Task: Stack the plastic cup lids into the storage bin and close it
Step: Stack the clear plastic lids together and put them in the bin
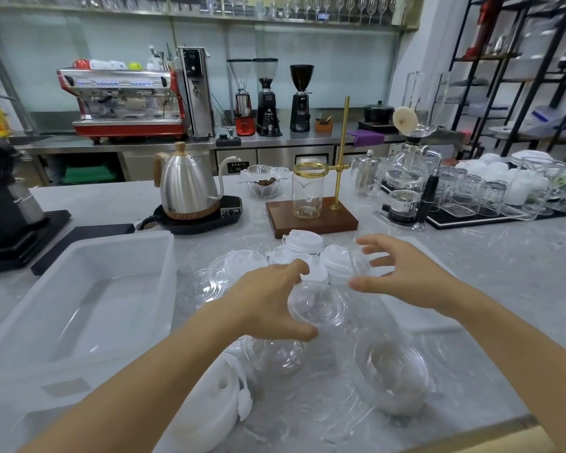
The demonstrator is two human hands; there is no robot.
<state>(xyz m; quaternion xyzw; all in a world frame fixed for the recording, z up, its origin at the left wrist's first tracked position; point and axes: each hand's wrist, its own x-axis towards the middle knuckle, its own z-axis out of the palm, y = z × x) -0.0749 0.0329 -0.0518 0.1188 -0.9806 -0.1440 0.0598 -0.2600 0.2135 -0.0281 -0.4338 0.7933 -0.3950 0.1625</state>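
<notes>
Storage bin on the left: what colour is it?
Translucent white, frosted plastic; the storage bin shows in the head view, its only view.

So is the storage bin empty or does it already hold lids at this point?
Empty. The storage bin stands open on the counter, its bare translucent floor showing, with no lids inside; the lids still lie on the counter beside it.

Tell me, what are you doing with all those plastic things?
A person is sorting cup lids on a counter. The left hand holds a clear dome lid, and the right hand reaches with spread fingers toward the white lids behind it. More clear lids lie scattered nearby. The bin to the left is open and looks empty, so no lids are stacked in it yet.
</notes>
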